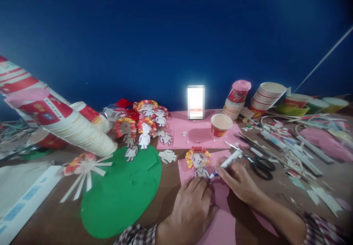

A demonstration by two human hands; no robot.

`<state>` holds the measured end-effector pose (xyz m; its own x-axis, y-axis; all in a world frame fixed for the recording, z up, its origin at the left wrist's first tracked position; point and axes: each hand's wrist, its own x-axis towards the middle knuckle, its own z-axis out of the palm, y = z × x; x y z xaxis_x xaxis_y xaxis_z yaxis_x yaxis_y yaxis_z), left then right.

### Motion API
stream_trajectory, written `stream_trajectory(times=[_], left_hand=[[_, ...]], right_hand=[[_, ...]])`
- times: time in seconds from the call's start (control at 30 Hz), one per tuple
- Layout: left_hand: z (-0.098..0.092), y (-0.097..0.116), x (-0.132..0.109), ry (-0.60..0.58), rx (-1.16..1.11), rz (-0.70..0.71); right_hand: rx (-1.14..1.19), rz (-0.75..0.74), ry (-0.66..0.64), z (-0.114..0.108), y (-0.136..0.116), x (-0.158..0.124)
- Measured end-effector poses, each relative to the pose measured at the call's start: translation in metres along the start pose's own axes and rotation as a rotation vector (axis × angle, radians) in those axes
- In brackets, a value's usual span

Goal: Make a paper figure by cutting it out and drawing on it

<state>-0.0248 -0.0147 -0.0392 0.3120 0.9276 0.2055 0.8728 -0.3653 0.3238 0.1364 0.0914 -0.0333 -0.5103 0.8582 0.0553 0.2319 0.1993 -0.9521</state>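
Note:
A paper doll (201, 172) with a drawn face and a frilly red-and-yellow ring round its head lies on pink paper (224, 223). My left hand (193, 202) holds it down, fingers close together over its lower part. In my right hand (237, 177) is a white marker pen (227, 163), pinched between thumb and fingers. Its purple tip end points down at the doll's right edge; whether it touches cannot be made out. Just beyond my right hand lie black-handled scissors (260, 164). A loose paper figure cutout (167, 157) lies left of the doll.
Green paper shapes (118, 197) lie to the left, beside a leaning stack of paper cups (82, 138). Several finished-looking dolls (144, 136) stand behind. One paper cup (220, 125) sits on pink sheets near the blue wall (154, 39). Paper scraps (325, 199) litter the right side.

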Motion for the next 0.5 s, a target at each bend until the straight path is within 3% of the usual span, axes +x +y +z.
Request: stream_trajectory(times=[0.5], left_hand=[[-0.011, 0.003, 0.005, -0.034, 0.042, 0.02]], right_hand=[[0.05, -0.034, -0.001, -0.002, -0.006, -0.001]])
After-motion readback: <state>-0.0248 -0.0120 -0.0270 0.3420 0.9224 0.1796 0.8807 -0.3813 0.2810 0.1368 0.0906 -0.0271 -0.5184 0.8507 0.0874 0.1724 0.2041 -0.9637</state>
